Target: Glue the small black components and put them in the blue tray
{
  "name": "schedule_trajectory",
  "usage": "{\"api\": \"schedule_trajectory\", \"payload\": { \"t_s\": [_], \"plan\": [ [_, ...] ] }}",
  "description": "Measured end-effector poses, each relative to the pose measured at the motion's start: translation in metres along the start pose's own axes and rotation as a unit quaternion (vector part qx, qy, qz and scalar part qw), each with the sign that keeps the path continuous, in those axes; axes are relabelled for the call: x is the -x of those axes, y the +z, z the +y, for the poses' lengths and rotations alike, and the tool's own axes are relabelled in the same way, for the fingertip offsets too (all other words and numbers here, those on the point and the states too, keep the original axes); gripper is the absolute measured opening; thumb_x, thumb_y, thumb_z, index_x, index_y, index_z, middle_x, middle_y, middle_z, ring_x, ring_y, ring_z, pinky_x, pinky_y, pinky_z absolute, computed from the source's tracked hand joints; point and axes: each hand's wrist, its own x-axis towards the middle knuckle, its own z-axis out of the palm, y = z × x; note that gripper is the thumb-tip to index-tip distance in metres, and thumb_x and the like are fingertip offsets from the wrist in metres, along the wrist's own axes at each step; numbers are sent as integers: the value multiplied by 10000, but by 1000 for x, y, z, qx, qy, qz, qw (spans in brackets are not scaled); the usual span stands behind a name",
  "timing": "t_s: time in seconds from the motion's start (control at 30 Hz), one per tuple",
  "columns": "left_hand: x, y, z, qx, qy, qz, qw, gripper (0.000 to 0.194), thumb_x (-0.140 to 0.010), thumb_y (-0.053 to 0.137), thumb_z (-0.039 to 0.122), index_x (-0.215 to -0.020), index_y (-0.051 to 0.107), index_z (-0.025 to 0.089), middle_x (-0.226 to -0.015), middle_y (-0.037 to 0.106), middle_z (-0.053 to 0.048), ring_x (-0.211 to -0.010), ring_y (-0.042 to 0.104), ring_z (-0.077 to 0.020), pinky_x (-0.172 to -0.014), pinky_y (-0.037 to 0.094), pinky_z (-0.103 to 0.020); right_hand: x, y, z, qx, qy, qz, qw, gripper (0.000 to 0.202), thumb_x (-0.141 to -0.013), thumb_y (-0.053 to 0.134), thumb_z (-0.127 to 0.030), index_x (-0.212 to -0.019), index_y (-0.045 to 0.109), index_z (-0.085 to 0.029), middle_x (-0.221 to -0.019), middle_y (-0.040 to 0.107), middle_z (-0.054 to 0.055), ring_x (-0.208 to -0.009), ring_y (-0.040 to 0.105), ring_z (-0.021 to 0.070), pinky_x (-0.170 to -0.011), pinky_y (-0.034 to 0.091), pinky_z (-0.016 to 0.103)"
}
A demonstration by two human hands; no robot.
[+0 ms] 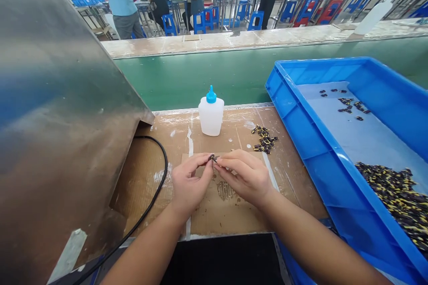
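My left hand and my right hand meet over the cardboard-covered table. Between the thumb and fingers of my left hand is a small dark part. The fingertips of my right hand pinch a small dark piece against it; its details are too small to tell. Behind my hands stands a white bottle with a blue cap. A small pile of black and yellow parts lies to the right of the bottle.
At the right, a large blue bin holds many black and yellow parts. A metal housing rises at the left, with a black cable beside it. Beyond the table runs a green belt; several people are farther back.
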Motion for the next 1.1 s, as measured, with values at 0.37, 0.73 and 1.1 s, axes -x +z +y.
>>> {"api": "schedule_trajectory", "payload": {
  "t_s": [0.37, 0.73, 1.1],
  "plan": [
    [-1, 3, 2, 30, -49, 3, 998, 116, -938, 747, 206, -957, 859, 230, -966, 843, -62, -882, 787, -217, -864, 634, -325, 0, 0, 1, -28, -3, -3, 1000, 247, -976, 732, -73, -1164, 726, -232, -1033, 807, 79, -885, 755, 195, -759, 661, 351],
    [-6, -5, -4, 23, -25, -63, 997, 285, -1041, 636, 386, -1077, 865, 221, -1034, 839, -96, -817, 748, -203, -830, 583, -300, -2, -11, 32, -339, 385, 50, 857, 374, -875, 858, -512, -961, 728, -172, -984, 798, 83, -793, 788, 181, -604, 648, 236],
    [-10, -9, -1, -87, -31, 5, 996, 272, -999, 647, 402, -1045, 854, 231, -967, 835, -17, -783, 739, -201, -844, 604, -338, 140, -165, -75, -348, 481, -128, 794, 374, -799, 930, -410, -837, 643, -172, -943, 734, 70, -804, 674, 132, -700, 570, 239]
  ]
}}
